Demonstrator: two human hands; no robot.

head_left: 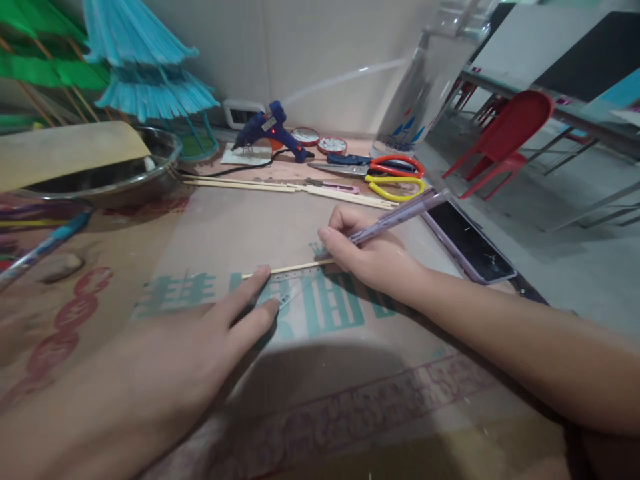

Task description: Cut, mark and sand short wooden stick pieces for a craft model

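A thin bamboo stick [297, 268] lies on the plastic-covered work surface [320, 373], along the edge of a clear set square [296, 288]. My left hand [205, 340] has its index finger stretched onto the stick and its thumb on the set square, the two digits apart. Its other fingers are out of sight beneath the hand. Between the fingers of my right hand [367, 260] is a purple pen [395, 219], slanted, with its tip down by the stick; whether the tip touches it I cannot tell.
Behind lie more bamboo sticks [240, 184], scissors [397, 177] and a blue glue gun [273, 130]. A phone [470, 233] rests at the right edge, below a clear bottle [415, 100]. At left are a metal bowl [167, 150] and a blue layered paper model [155, 73].
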